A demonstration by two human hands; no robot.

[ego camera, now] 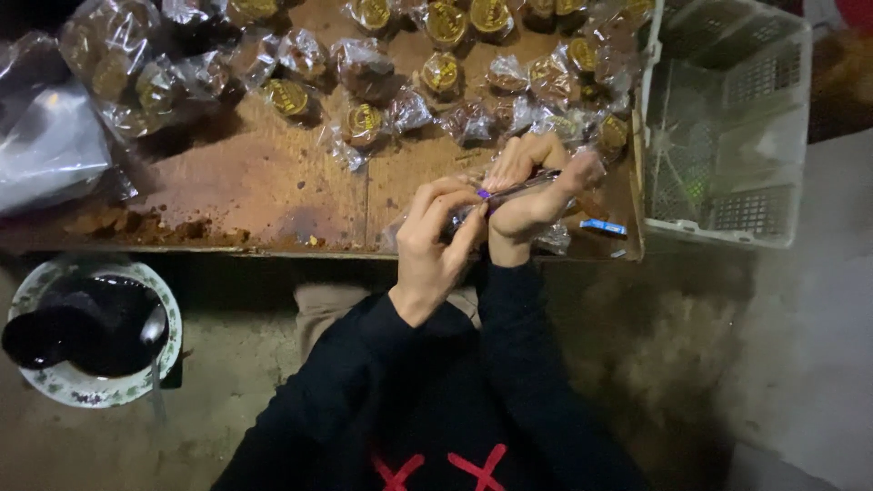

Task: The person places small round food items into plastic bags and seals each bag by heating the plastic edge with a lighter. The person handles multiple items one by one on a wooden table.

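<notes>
Both hands, left (435,238) and right (530,186), pinch a crinkly clear wrapper (509,193) over a worn wooden bench (245,182) of wrapped round cakes (364,121).

The table (273,182) is bare wood, matt and worn, dusted with rough brown crumbs along its near edge. The wrapped sweets (364,123) lie in clear plastic film, crinkled and glossy, catching the light (the gold labels under it shine too). The crate (727,118) is pale moulded plastic with a dull, scuffed lattice. The bowl (91,332) looks like glazed ceramic, smooth and shiny, with a metal spoon (153,332) in it. The sleeves (509,364) are soft black cloth; the floor (800,345) is rough concrete.
</notes>
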